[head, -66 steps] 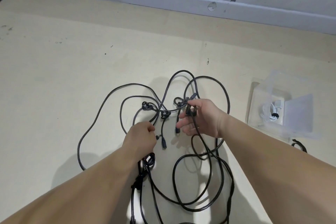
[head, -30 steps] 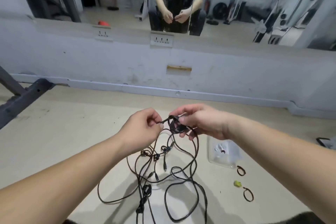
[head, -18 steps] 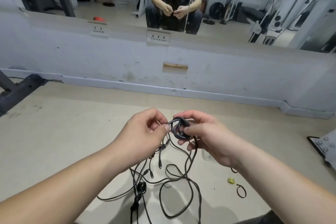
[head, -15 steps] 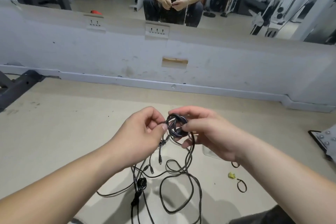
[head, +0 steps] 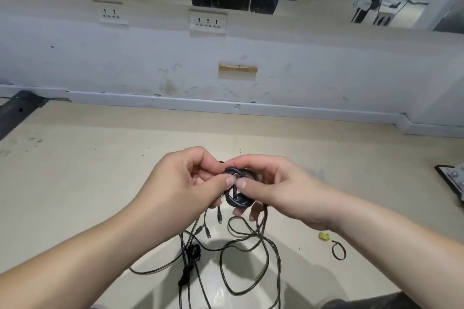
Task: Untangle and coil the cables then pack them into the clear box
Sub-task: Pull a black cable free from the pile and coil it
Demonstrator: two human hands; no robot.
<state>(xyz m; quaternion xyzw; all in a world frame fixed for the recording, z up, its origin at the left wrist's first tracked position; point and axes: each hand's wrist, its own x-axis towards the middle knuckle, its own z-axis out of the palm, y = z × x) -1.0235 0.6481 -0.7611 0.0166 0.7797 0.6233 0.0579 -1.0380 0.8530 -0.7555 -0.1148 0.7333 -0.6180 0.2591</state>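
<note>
Head view. The left hand (head: 185, 183) and right hand (head: 283, 190) meet at centre, raised above the floor (head: 75, 170). Each pinches a small coil of black cable (head: 237, 202) between thumb and fingers. Progress, as judged, is early: 1 short coil is started. The other black cables (head: 251, 261) hang from it and lie looped on the near floor, with a knotted clump (head: 192, 253) not yet undone. The clear box is out of view, so nothing shows as packed. A yellow scrap (head: 324, 236) and a black tie loop (head: 339, 251) lie at right.
</note>
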